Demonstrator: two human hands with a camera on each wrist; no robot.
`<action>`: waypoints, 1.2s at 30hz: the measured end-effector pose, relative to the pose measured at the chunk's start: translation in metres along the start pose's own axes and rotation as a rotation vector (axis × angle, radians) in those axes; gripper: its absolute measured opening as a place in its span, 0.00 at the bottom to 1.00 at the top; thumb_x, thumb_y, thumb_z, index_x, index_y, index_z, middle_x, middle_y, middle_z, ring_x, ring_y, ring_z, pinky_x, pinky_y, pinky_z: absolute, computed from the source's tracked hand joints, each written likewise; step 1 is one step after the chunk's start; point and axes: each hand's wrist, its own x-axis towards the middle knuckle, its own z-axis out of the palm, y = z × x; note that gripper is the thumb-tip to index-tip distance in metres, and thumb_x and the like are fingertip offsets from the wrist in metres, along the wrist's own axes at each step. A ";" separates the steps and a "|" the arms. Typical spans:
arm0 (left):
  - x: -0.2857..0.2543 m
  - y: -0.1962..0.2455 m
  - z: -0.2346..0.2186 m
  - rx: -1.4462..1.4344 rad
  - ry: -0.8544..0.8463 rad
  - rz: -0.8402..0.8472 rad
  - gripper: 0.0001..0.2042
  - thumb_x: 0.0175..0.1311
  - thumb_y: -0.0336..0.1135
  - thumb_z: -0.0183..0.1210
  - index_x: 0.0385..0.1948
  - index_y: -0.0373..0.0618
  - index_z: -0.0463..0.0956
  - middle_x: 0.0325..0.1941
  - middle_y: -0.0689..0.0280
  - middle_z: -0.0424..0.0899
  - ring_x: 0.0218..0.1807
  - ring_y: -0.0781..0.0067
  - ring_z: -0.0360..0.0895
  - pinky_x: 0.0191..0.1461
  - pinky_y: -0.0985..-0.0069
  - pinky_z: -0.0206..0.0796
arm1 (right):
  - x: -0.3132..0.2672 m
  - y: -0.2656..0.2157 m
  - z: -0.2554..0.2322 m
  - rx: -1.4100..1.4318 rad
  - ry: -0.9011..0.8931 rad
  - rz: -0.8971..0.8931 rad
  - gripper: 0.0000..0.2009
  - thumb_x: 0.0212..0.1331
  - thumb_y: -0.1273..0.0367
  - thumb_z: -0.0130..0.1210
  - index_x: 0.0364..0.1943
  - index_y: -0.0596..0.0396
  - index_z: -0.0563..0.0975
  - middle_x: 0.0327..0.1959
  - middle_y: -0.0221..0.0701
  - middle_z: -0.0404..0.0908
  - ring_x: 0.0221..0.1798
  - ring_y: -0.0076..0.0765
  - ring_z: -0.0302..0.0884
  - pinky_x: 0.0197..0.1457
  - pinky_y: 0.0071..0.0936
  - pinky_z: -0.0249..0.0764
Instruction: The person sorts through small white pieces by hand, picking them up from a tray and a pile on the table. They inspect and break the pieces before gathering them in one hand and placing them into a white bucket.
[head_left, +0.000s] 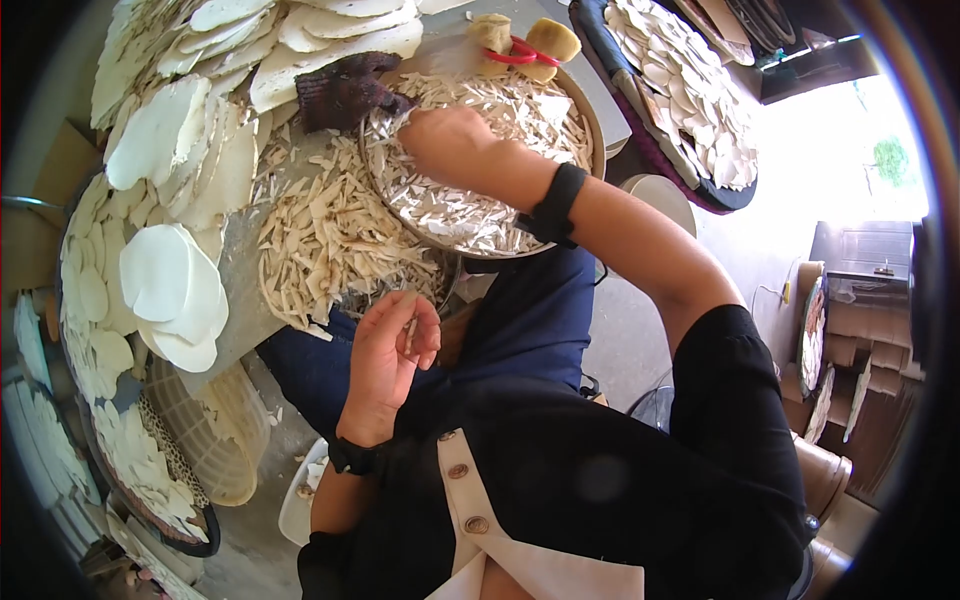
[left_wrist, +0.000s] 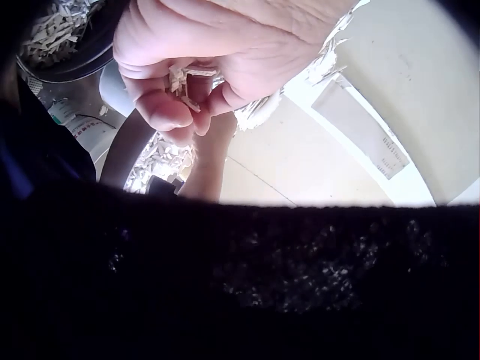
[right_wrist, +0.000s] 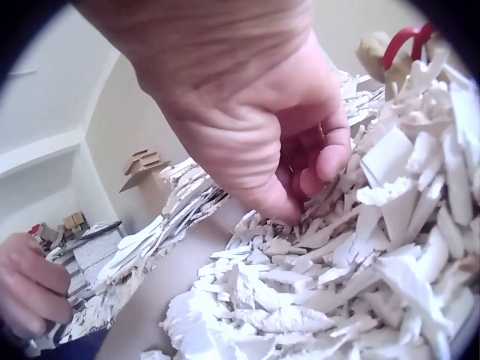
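A few white strips (left_wrist: 184, 79) were pinched in the left hand (head_left: 390, 352), held above the lap. The right hand (head_left: 447, 143), fingers curled, was dug into the strips heaped in the round tray (head_left: 592, 120). Sorting seemed under way; another pick appeared due next. Little room was left by the tray's rim.

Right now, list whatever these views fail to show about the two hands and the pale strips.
- Right hand: in the head view its fingertips are buried among the pale cut strips in the round metal tray.
- Left hand: how many small pale pieces it pinches cannot be counted; the curled fingers cover them.
- Left wrist view: a dark sleeve blocks its lower half.
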 end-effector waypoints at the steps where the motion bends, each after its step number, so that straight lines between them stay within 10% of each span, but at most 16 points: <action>1: -0.001 0.001 -0.001 0.000 -0.001 0.003 0.10 0.69 0.35 0.50 0.31 0.41 0.76 0.27 0.65 0.79 0.24 0.78 0.75 0.20 0.83 0.61 | -0.004 0.004 -0.003 0.054 0.038 -0.005 0.06 0.51 0.69 0.54 0.32 0.52 0.78 0.36 0.35 0.79 0.39 0.46 0.80 0.40 0.40 0.76; 10: 0.003 0.006 -0.002 -0.011 0.044 0.037 0.08 0.68 0.32 0.53 0.42 0.38 0.77 0.29 0.67 0.80 0.25 0.81 0.76 0.21 0.84 0.62 | -0.054 0.028 -0.033 0.993 0.023 0.213 0.06 0.52 0.73 0.57 0.34 0.56 0.78 0.24 0.29 0.79 0.24 0.21 0.76 0.27 0.21 0.73; 25: 0.002 0.004 0.019 0.259 -0.017 0.100 0.07 0.68 0.33 0.55 0.31 0.41 0.76 0.27 0.67 0.79 0.21 0.84 0.72 0.19 0.88 0.58 | -0.129 -0.045 -0.039 1.292 -0.136 0.032 0.07 0.62 0.69 0.57 0.41 0.56 0.78 0.28 0.21 0.78 0.29 0.12 0.71 0.32 0.17 0.69; 36: -0.009 0.009 0.011 0.107 -0.489 -0.188 0.09 0.69 0.34 0.52 0.28 0.41 0.74 0.23 0.69 0.75 0.19 0.84 0.69 0.17 0.91 0.51 | -0.146 -0.031 -0.043 1.808 -0.542 0.004 0.10 0.67 0.65 0.51 0.46 0.55 0.75 0.24 0.21 0.74 0.26 0.13 0.70 0.28 0.14 0.67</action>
